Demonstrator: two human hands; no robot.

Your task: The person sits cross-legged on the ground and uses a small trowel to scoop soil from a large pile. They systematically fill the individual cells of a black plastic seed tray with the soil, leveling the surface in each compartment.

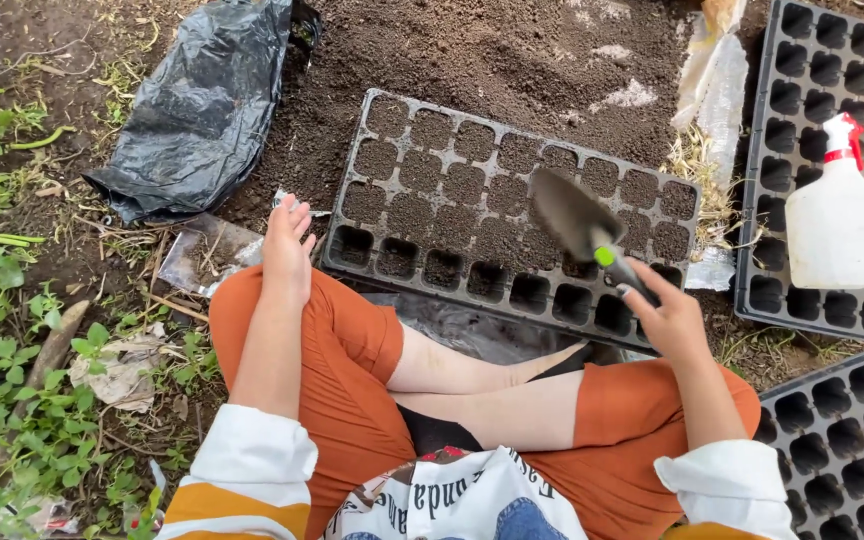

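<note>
While the left hand (pixel 287 250) rested with loose fingers beside the seedling tray (pixel 512 215), the right hand (pixel 667 320), clamped on the trowel (pixel 577 225), pointed its blade up-left over the filled cells.

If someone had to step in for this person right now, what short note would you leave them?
Right hand: gripping a small garden trowel, blade over the middle of the black seedling tray.
Left hand: empty, resting at the tray's left corner.
Things: the tray lies in front of the crossed legs, beside the heap of loose soil.
Done: the two far rows of cells and most of the third hold soil.
Left: the near row is mostly empty; some cells only partly filled.
Nearby: a white spray bottle lies on an empty tray to the right; a black plastic bag to the left.
</note>
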